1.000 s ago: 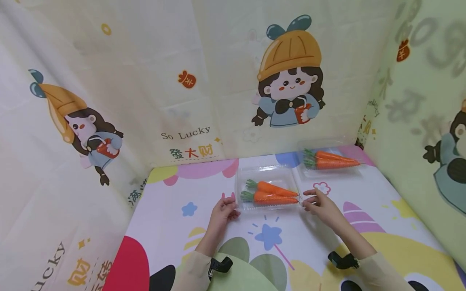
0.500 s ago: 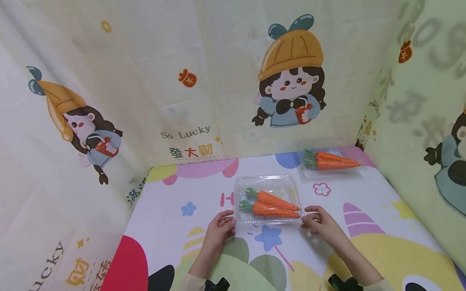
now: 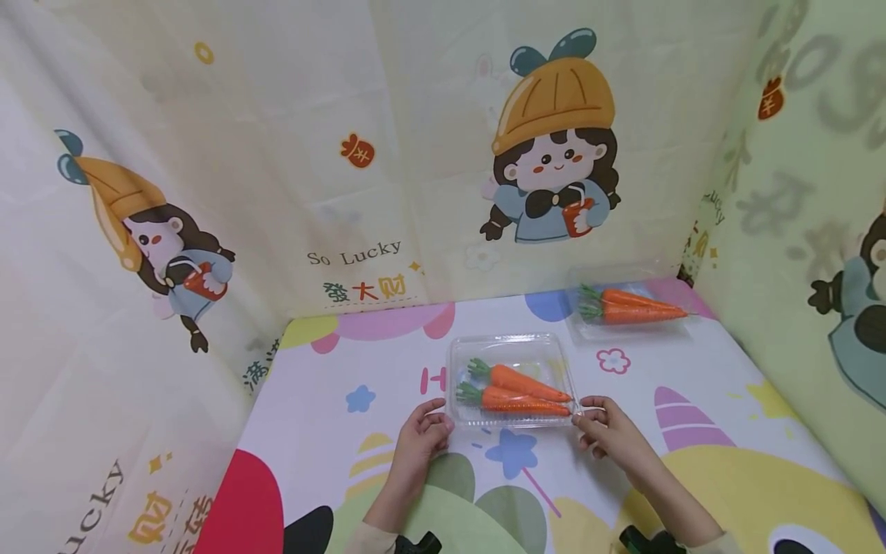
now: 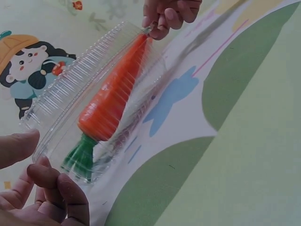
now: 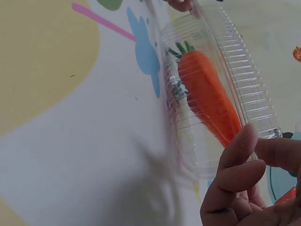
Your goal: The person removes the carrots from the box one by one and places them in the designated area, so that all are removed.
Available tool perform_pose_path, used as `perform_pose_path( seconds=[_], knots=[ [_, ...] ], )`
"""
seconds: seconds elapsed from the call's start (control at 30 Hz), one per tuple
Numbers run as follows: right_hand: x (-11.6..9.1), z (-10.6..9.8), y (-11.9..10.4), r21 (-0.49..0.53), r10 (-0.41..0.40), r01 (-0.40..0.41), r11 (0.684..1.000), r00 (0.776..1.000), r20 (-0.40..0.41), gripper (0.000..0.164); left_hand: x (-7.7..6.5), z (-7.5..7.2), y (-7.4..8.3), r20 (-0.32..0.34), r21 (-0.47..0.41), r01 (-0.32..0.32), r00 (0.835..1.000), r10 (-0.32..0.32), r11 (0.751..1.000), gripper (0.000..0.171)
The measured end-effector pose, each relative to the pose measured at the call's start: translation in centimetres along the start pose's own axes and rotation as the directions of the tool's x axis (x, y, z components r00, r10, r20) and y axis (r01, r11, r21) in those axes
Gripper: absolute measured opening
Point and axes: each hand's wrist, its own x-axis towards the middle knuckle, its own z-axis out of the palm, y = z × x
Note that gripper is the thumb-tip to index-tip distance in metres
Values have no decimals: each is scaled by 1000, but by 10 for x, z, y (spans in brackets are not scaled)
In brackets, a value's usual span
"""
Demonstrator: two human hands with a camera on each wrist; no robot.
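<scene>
Clear ribbed box (image 3: 508,338) came nearer, two orange green-topped carrots (image 3: 515,400) inside.
Left hand (image 3: 418,442) and right hand (image 3: 612,437) pinch its opposite ends.

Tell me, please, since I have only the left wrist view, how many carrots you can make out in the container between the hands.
Observer: The head view shows two carrots lying side by side in that clear plastic container.
Operator: Thank you; could you also tell me whether there is any other container on the table?
Observer: Yes, the head view shows a second clear plastic container farther back on the table, to the right of the one between the hands.
</scene>
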Motion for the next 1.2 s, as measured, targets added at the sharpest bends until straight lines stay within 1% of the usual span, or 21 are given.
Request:
perform_pose_path(
  seconds=[0.13,0.23,0.4,0.57,0.67,0.83,0.9,1.07,1.2],
  knots=[
    [0,1,1,0,10,-10,1000,1000,-10,54,-1,-1,-1,4,37,-9,1000,9,999,53],
    [-1,1,0,-31,5,-6,999,999,-34,50,-2,-3,-1,10,58,-14,1000,14,998,53],
    [0,0,-1,-68,-17,13,998,998,-67,37,-3,-4,-1,5,85,-27,1000,27,996,53],
    [-1,0,1,-60,-11,8,998,998,-61,27,-3,-5,-1,-11,117,-27,1000,29,993,51],
    [-2,0,1,-60,0,-4,998,998,-59,26,-4,-7,-3,-12,117,-29,999,31,993,50],
    [-2,0,-2,-86,-17,14,996,999,-37,31,-4,-10,-7,3,73,-53,999,53,996,49],
    [-3,1,-3,-90,-7,4,996,999,-34,31,-4,-10,-8,11,63,-56,998,56,996,47],
    [-4,3,-3,-77,27,-31,997,998,-55,29,-6,-8,-10,4,81,-29,1000,29,996,41],
    [-4,4,-2,-72,9,-14,997,998,-67,26,-6,-5,-10,-11,90,-26,1000,27,996,37]
  ],
)
